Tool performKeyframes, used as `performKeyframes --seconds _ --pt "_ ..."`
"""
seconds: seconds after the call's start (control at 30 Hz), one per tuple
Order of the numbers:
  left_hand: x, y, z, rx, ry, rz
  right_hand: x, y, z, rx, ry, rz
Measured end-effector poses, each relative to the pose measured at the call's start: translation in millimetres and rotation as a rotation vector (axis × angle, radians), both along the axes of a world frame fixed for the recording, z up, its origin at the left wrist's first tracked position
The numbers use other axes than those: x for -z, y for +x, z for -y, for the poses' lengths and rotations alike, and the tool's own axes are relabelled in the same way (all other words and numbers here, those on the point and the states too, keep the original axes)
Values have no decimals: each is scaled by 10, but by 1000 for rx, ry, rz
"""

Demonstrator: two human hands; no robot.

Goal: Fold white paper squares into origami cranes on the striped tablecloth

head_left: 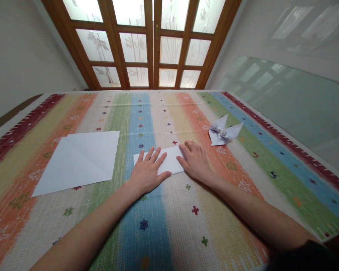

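Observation:
A folded strip of white paper (171,160) lies flat on the table in front of me. My left hand (148,171) rests palm down on its left part, fingers spread. On the strip's right end lies my right hand (196,160), its thumb and fingers stretched out over the paper and partly hiding that end. To the left is a larger flat sheet of white paper (81,162) with a faint crease and a rough right edge. Beyond my right hand, toward the right, sit folded white paper cranes (224,131) close together.
A striped, patterned tablecloth (180,233) covers the table, with small crosses and snowflakes printed on it. Behind the far edge stand wooden doors (152,45) with frosted panes. A pale glass panel (285,98) runs along the wall on the right.

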State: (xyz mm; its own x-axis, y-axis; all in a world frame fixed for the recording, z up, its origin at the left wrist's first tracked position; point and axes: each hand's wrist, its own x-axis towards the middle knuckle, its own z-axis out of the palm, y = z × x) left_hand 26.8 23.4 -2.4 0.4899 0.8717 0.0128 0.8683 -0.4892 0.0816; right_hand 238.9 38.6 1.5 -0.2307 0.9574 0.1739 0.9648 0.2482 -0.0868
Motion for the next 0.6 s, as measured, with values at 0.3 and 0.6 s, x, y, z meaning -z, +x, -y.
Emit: performKeyframes --seconds 0.3,0.6 --pt "-4 15 -2 -11 7 2 -25 135 41 -84 30 -177" --pt "4 17 -5 -12 22 24 -116 -664 149 -457 11 -1169"
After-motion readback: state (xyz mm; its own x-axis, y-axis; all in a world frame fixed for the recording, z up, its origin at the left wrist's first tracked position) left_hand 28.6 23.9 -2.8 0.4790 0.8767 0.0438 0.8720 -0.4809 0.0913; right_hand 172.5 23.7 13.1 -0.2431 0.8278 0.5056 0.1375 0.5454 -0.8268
